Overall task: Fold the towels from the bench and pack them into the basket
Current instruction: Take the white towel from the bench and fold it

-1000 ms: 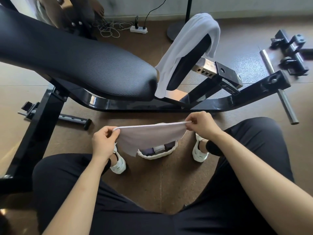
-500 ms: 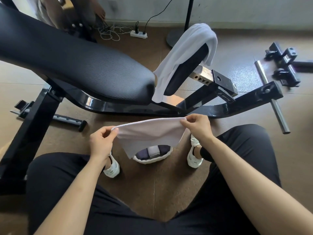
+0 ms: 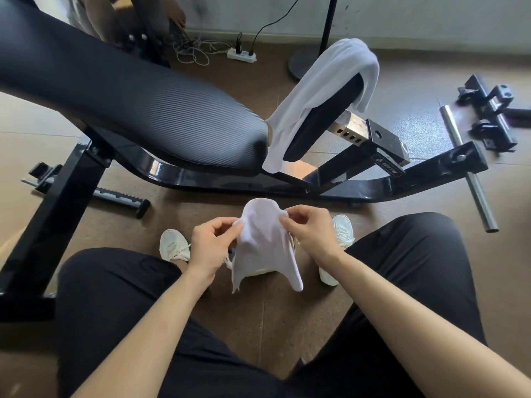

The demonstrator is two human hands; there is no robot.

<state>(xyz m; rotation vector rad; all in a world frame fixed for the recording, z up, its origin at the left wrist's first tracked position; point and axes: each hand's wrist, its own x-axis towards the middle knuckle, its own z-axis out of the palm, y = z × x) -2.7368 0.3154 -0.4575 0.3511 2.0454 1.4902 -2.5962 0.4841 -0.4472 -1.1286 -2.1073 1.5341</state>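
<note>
White small towel [image 3: 265,242] hung doubled above the basket [image 3: 260,272], its top corners pinched by left hand [image 3: 211,248] and right hand [image 3: 309,234]. Both hands had closed together from a spread hold: first fold made. A second towel [image 3: 321,90] remained on the surface [image 3: 321,124].

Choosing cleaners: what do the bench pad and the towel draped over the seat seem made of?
Bench pad: probably vinyl or faux leather, black, with fine ribbing and a soft sheen. Draped towel: likely cotton terry, white and matte, hanging in soft folds.
</note>
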